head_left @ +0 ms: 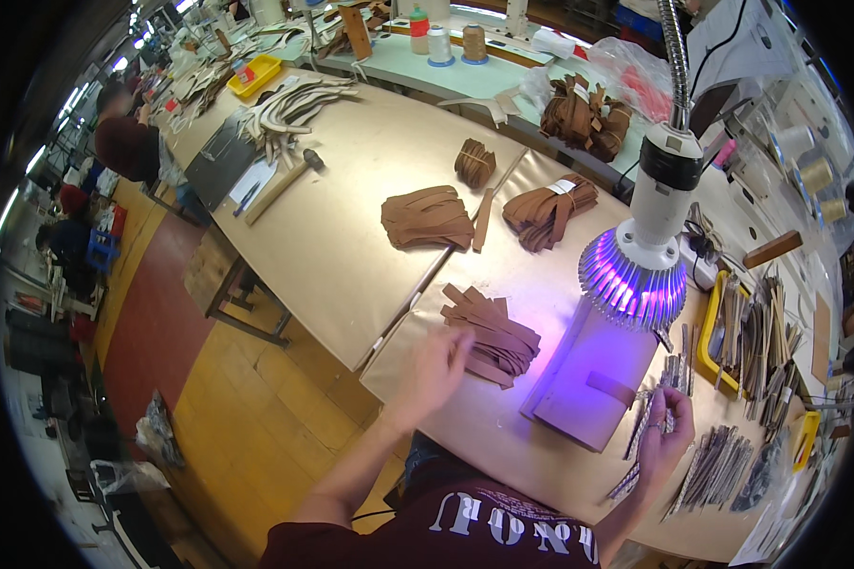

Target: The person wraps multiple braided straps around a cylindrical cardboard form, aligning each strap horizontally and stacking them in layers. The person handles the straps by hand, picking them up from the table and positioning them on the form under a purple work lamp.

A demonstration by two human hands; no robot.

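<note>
The left hand [434, 365] reaches forward over the tan work table [351, 247] to the loose pile of flat brown leather strips [493, 334]. Its fingers are blurred by motion, so I cannot tell if they are spread or already closed on a strip; they are at the near edge of the pile, touching it or almost touching. The right hand [662, 431] is raised just beside the grey slanted board [593, 379] under the white lamp with violet light [640, 256]. Its fingers pinch 1 thin dark strip [657, 406], held narrow between thumb and fingertips.

The pile is not tidy: the strips lie crossed over each other in several directions. In my judgement, a quick pull from the left hand could drag 2 or 3 strips together, or push the pile toward the seam between the 2 table panels. The lamp head hangs low and near both hands, so a lifted wrist could knock it. On the right, many thin dark strips [716, 465] lie close to the table edge, and the yellow plastic tray [710, 334] is full of long sticks; a careless elbow could sweep some to the floor. The thin strip in the right hand is held only by the fingertips and may slip.
</note>
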